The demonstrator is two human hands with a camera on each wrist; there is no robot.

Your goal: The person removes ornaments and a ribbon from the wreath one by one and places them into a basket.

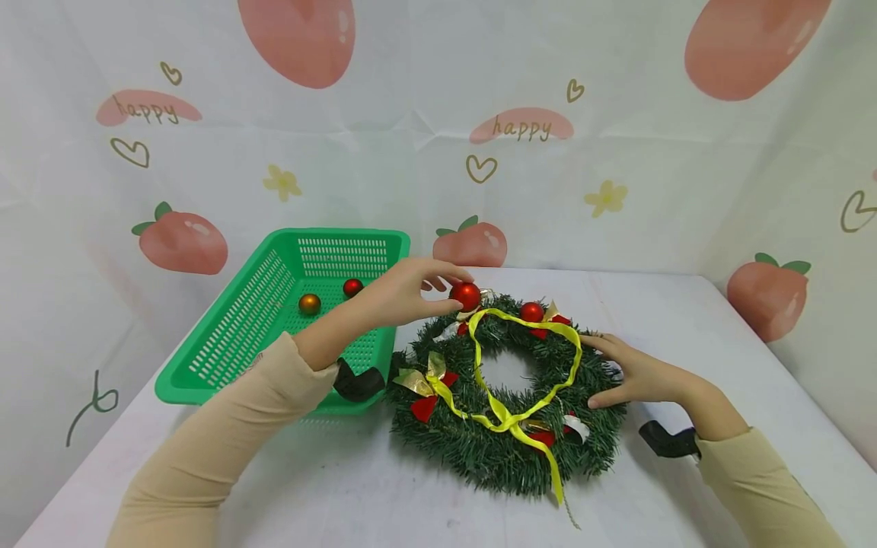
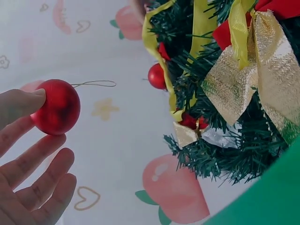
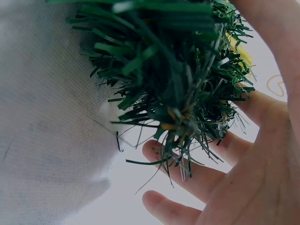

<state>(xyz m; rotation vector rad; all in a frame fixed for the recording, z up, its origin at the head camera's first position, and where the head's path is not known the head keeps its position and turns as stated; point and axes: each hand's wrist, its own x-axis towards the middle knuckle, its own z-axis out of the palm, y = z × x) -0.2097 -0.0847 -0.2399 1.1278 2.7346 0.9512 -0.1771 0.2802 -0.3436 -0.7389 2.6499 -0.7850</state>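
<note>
My left hand (image 1: 406, 293) pinches a shiny red Christmas ball (image 1: 466, 296) between thumb and fingers, over the far left part of a green wreath (image 1: 473, 457). In the left wrist view, a thin gold hanging loop (image 2: 101, 83) sticks out from the ball (image 2: 57, 108). The wreath lies on the white table and bears a yellow ribbon (image 1: 505, 417), red and gold bows (image 1: 425, 387) and another red ball (image 1: 530, 312). At the wreath's right edge, my right hand (image 1: 640, 373) holds the branches, with the edge between thumb and fingers (image 3: 187, 176).
Left of the wreath stands a green plastic basket (image 1: 174, 390), close beside it. Inside the basket lie an orange-gold ball (image 1: 310, 304) and a red ball (image 1: 352, 287). A white printed cloth (image 1: 411, 175) hangs behind the table (image 1: 329, 487).
</note>
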